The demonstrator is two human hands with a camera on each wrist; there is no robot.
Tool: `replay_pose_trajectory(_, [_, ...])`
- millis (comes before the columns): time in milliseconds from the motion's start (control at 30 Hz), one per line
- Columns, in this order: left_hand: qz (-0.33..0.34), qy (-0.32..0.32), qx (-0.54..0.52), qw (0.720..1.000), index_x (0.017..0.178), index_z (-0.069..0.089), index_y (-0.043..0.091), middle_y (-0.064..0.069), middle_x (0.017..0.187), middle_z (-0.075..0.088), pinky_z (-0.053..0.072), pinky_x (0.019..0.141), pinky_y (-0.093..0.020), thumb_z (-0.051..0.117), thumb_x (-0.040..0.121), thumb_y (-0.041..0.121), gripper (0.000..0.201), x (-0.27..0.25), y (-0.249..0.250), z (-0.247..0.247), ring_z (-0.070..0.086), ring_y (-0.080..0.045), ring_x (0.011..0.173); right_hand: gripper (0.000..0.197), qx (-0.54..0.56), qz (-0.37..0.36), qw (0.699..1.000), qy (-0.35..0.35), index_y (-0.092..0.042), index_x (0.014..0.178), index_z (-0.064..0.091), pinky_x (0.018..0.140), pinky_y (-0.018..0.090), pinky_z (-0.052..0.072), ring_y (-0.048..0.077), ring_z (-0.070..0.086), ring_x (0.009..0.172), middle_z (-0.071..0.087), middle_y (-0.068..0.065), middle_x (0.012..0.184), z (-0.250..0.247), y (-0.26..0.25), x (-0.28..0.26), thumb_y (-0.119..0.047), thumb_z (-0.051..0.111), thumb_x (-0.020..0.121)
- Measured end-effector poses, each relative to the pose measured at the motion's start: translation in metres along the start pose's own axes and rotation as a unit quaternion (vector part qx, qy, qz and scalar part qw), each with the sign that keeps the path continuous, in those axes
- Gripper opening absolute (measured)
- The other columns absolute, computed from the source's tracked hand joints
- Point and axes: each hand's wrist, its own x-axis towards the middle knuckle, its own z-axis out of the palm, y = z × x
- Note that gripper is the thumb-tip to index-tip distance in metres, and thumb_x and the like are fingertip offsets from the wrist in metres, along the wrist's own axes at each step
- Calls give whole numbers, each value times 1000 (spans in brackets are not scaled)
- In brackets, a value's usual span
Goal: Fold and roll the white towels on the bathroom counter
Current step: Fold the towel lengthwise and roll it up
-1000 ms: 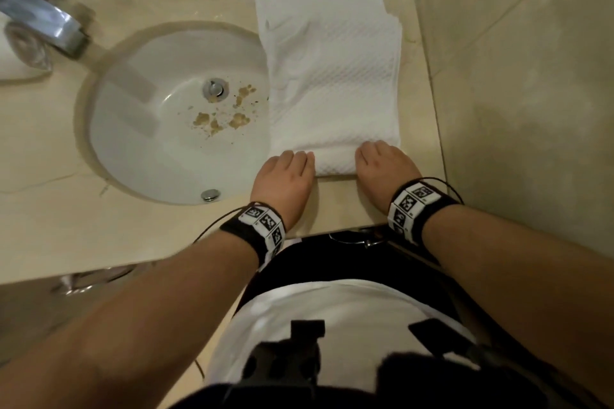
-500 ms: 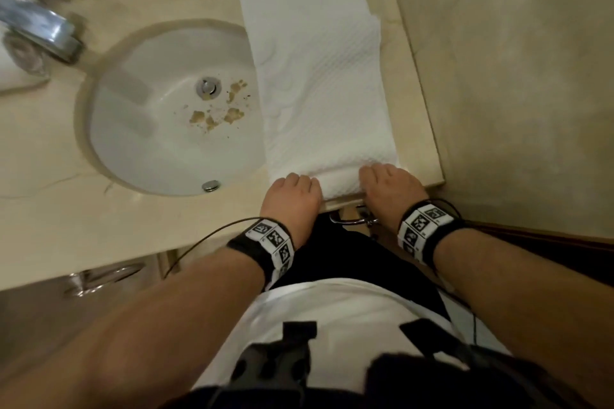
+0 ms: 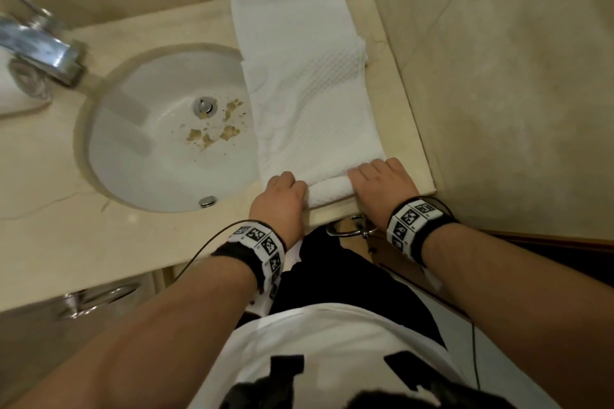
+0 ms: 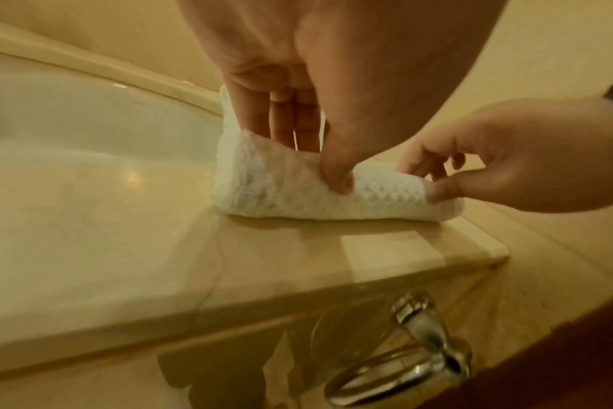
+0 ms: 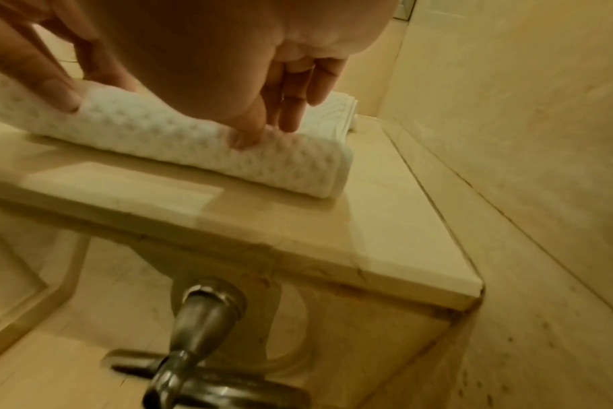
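Towel (image 3: 309, 93) roll thicker | both hands' fingers (image 4: 280, 121) pinch roll | sink (image 3: 159, 149) adjacent

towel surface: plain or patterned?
White towel with a raised waffle-like dimple texture, no print; clearest in the right wrist view.

Wall (image 3: 498, 76) hems towel (image 3: 309, 93) on right – sink (image 3: 159, 143) drops off left; counter (image 3: 50, 226) open further left.

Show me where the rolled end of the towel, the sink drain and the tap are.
rolled end of the towel (image 3: 329, 192), head view: on the rolled part between the two hands.
sink drain (image 3: 205, 107), head view: on the metal stopper.
tap (image 3: 40, 50), head view: on the shiny spout.
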Motion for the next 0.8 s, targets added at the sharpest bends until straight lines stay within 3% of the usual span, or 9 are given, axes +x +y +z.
replay_pose_trajectory(67, [-20,3,-31,999,119,62,17,-5,117,55,49,80,-38,64,91,14,29,9,-4,-4,50,-28,113,35,16,-4,1000,-12,-16,104,59,82,40,36,28,56,88,64,2,91,-7,6,5,-7,58,71])
replay_pose_trajectory(167, [-30,27,-12,999,119,63,27,2,113,62,38,88,-39,61,95,26,24,16,-8,-9,52,-26,112,30,22,8,1000,-8,-16,98,62,80,40,38,29,56,89,63,5,101,-7,5,9,-6,61,70])
replay_pose_trajectory(300, [-30,51,-2,998,112,68,28,3,113,58,35,86,-39,60,93,24,21,18,-10,-7,50,-27,108,34,37,47,998,23,-13,96,65,70,37,40,29,56,80,57,7,94,1,-2,12,-8,70,63])
replay_pose_trajectory(500, [-67,59,-29,996,118,69,31,2,112,53,32,92,-39,60,97,29,23,30,-12,-12,46,-26,111,39,61,65,996,-22,-20,107,53,77,36,34,23,55,93,57,-2,98,-13,6,27,-6,60,72])
replay_pose_trajectory(567, [-78,53,-31,995,118,67,33,2,114,52,31,96,-40,61,97,36,23,36,-14,-18,44,-25,113,35,51,55,997,-21,-19,102,53,76,37,35,25,54,92,55,0,97,-16,8,33,-4,61,71])
replay_pose_trajectory(667, [-90,43,-27,995,118,63,36,2,119,51,31,101,-42,64,93,49,28,41,-21,-27,43,-26,117,24,18,22,1000,12,-11,82,57,59,35,35,30,53,74,54,10,87,-14,2,33,-1,66,62])
replay_pose_trajectory(800, [-83,29,-2,996,113,63,35,2,118,51,30,100,-41,63,90,59,34,43,-29,-32,43,-26,116,21,5,-4,999,45,-7,89,59,43,31,35,30,55,67,55,13,90,1,-3,22,-8,67,69])
